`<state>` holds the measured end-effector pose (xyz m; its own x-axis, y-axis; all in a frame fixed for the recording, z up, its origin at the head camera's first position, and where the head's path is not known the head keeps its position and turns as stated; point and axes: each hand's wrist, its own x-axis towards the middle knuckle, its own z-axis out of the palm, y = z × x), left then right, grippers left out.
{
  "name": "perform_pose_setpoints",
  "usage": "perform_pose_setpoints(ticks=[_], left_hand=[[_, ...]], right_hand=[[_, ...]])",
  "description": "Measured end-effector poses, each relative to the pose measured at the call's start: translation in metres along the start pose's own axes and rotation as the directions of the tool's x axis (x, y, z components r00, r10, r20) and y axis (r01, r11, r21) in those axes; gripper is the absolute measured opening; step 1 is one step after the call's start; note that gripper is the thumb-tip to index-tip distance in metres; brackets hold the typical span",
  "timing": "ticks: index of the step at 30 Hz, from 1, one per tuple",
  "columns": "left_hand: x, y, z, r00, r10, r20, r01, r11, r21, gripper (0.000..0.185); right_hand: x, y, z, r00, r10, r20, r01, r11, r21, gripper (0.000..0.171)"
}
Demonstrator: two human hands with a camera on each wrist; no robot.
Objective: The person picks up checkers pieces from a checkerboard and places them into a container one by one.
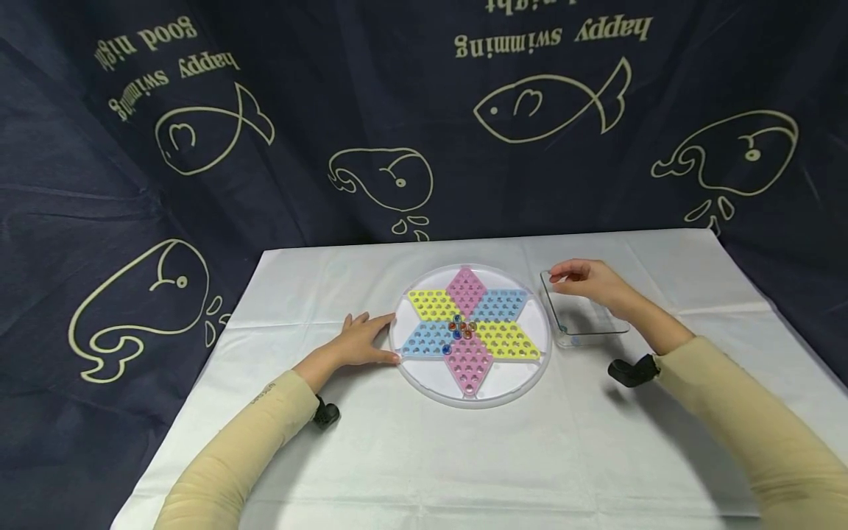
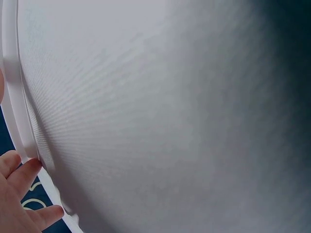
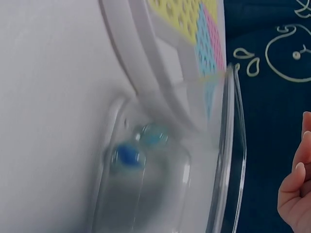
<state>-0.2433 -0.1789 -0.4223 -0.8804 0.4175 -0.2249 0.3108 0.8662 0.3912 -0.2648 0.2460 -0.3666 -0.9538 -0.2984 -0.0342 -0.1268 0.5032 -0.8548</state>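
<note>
A round white Chinese checkers board [image 1: 411, 375] with a coloured star lies mid-table. Several glass marbles [image 1: 457, 335], blue and orange-red, sit near its centre. My left hand [image 1: 361, 342] rests at the board's left rim, fingers spread, thumb and fingertips right at the edge. In the left wrist view, fingers [image 2: 24, 179] show beside the white rim. Over the clear plastic box [image 1: 596, 335] hovers my right hand [image 1: 589, 283], fingers loosely bent; no object shows between them. Inside the box's near-left corner lie a blue marble [image 3: 129, 155] and a teal marble [image 3: 154, 136].
A white cloth [image 1: 397, 471] covers the table. Behind it hangs a dark blue curtain [image 1: 291, 191] with fish and whale drawings. The clear box stands close to the board's right edge, its walls upright.
</note>
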Motion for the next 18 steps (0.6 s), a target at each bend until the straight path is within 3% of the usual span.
perform_pose_setpoints(ticks=[18], left_hand=[[0.000, 0.001, 0.000, 1.000, -0.002, -0.002, 0.002, 1.000, 0.005, 0.091]], right_hand=[[0.021, -0.015, 0.052, 0.994, -0.021, 0.107, 0.016, 0.999, 0.045, 0.039]])
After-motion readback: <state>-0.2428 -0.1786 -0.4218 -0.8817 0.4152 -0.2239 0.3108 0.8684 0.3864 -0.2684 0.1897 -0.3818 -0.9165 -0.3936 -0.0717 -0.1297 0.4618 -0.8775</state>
